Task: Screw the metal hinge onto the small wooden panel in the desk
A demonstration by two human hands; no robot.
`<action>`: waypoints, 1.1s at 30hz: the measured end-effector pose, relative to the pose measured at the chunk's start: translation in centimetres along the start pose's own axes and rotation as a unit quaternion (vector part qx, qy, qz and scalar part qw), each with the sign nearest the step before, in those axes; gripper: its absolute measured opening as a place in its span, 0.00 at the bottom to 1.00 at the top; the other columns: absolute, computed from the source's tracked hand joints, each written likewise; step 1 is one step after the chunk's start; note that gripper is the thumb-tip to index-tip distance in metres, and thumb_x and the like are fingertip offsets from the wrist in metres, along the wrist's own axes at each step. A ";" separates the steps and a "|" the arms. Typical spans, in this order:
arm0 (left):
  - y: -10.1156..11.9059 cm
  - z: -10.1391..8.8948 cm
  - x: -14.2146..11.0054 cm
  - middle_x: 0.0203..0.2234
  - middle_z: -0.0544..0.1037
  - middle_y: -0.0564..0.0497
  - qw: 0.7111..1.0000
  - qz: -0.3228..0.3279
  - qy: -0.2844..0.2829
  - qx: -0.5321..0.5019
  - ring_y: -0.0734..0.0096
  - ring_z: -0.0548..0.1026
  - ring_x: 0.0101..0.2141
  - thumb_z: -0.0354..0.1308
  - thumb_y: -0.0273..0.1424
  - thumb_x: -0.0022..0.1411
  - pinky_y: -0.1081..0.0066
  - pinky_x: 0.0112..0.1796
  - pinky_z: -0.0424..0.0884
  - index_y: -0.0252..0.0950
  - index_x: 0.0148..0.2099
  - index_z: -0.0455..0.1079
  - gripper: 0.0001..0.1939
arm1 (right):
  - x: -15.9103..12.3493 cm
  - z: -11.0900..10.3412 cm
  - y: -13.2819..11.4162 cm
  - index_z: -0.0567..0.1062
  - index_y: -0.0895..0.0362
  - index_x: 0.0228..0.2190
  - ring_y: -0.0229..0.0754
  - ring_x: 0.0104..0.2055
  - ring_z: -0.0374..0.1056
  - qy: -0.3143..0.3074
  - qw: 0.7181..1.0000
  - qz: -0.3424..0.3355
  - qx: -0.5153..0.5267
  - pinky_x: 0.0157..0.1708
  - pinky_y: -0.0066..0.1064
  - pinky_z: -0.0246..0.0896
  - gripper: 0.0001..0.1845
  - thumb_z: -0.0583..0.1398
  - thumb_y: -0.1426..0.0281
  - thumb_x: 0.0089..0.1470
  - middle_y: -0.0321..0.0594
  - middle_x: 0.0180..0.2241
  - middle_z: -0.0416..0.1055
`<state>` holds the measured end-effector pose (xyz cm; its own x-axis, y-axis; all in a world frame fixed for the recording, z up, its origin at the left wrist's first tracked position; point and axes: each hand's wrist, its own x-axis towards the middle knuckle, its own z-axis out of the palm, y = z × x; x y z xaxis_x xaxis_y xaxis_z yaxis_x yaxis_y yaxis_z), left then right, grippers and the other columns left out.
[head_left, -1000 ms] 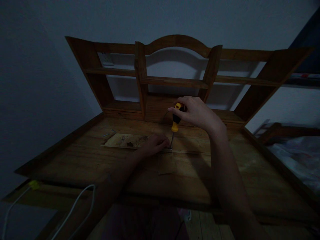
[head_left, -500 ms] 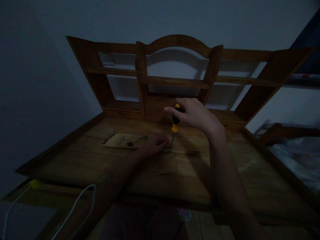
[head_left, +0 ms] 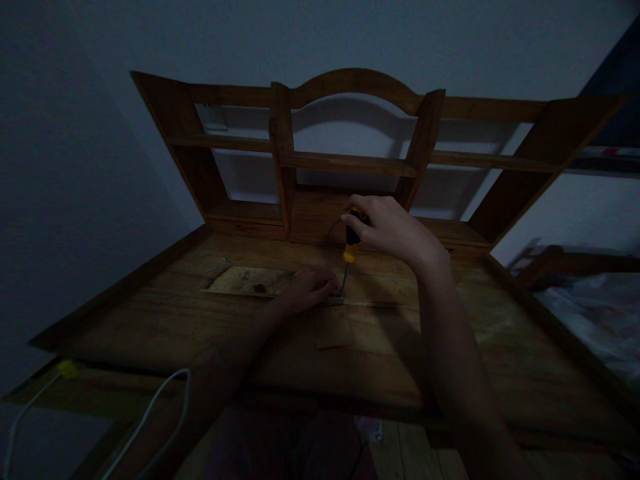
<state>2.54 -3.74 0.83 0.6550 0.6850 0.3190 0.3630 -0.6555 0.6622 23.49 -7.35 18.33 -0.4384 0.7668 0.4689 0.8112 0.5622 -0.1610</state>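
My right hand [head_left: 385,223] is closed round the black and yellow handle of a screwdriver [head_left: 350,252], gripping it from above. The shaft points down, tilted slightly, and its tip meets a small metal piece [head_left: 340,297] at the edge of a wooden board [head_left: 377,288]. My left hand [head_left: 313,288] lies low on that board, with fingers curled and pressed together right beside the tip. What those fingers pinch is hidden. Left of this hand, a pale, rough strip of wood [head_left: 245,280] with dark stains shows. A thin square piece [head_left: 334,330] lies just in front of the tip.
Small metal screws or nails [head_left: 212,270] lie at the left of the wooden desk [head_left: 165,320]. Behind stands a wooden shelf unit [head_left: 350,162] against the wall. A white cable [head_left: 167,380] loops over the front left edge. Clear plastic bags [head_left: 590,320] are at the right.
The fingers of my right hand have shifted and curled in on the handle, and the screwdriver has turned or tilted slightly. My left hand stays in nearly the same place.
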 end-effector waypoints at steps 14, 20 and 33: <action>0.0 0.0 -0.1 0.35 0.82 0.48 1.000 -0.008 0.005 0.015 0.64 0.79 0.37 0.48 0.42 0.75 0.67 0.42 0.71 0.36 0.38 0.78 0.21 | -0.5 -1.1 0.3 0.78 0.55 0.54 0.47 0.44 0.74 0.001 0.999 -0.018 0.036 0.45 0.35 0.63 0.19 0.59 0.64 0.65 0.43 0.47 0.80; 0.3 -0.1 -0.1 0.34 0.81 0.48 1.000 0.003 0.006 0.014 0.65 0.78 0.36 0.49 0.40 0.75 0.67 0.40 0.71 0.36 0.37 0.76 0.20 | -0.4 -1.1 0.7 0.78 0.56 0.54 0.45 0.42 0.74 0.001 0.999 -0.015 0.049 0.45 0.34 0.63 0.18 0.60 0.67 0.64 0.42 0.43 0.80; 0.3 0.0 0.0 0.34 0.82 0.47 1.000 -0.009 0.005 0.020 0.65 0.78 0.35 0.49 0.41 0.75 0.67 0.40 0.72 0.35 0.38 0.77 0.20 | -0.2 -1.0 -0.1 0.81 0.55 0.41 0.45 0.34 0.71 -0.008 0.999 0.022 -0.026 0.36 0.35 0.58 0.15 0.57 0.60 0.66 0.41 0.34 0.79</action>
<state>2.66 -4.00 1.02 0.6414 0.7000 0.3140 0.4014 -0.6550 0.6402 23.91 -7.89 19.10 -0.4075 0.7956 0.4484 0.8490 0.5109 -0.1349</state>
